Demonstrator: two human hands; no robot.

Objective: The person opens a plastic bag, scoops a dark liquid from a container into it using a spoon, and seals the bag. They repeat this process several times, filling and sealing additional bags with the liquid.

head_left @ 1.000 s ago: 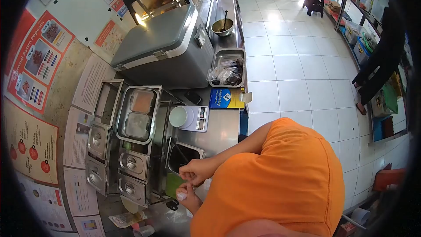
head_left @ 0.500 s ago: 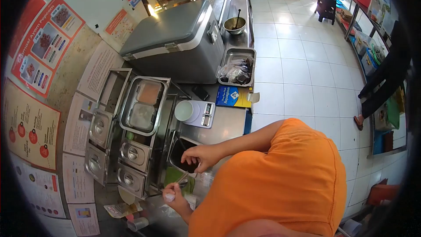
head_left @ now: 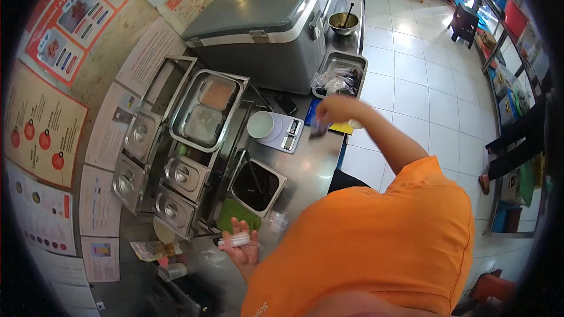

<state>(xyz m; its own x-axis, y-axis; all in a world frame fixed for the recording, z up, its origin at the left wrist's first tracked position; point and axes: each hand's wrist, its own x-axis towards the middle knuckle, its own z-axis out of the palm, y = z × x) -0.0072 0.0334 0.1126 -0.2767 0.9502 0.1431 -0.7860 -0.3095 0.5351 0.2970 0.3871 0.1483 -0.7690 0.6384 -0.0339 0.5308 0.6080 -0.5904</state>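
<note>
My left hand [head_left: 244, 252], palm up with fingers partly curled, holds a small white roll [head_left: 234, 240] beside a green cloth [head_left: 237, 217]. My right hand [head_left: 339, 110], blurred by motion, grips a small plastic bag with dark contents [head_left: 319, 128] near the front of a metal tray [head_left: 363, 73]. Inside that tray lie several clear bags [head_left: 339, 84] with dark contents. Between my hands stand a steel pan of dark sauce [head_left: 257, 185] with a ladle handle [head_left: 249, 166] sticking out, and a white kitchen scale [head_left: 289, 135] bearing a pale green bowl [head_left: 261, 125].
To the left, a rack holds lidded steel pans [head_left: 187, 175] and an open pan [head_left: 176, 126]. A grey cool box [head_left: 252, 29] stands behind, with a metal bowl [head_left: 343, 23] beyond it. Another person's legs [head_left: 517, 141] show at far right.
My right hand has swung away from the sauce pan toward the metal tray, carrying the small bag. My left hand has turned palm up and stays low near the cloth. The view has shifted.
</note>
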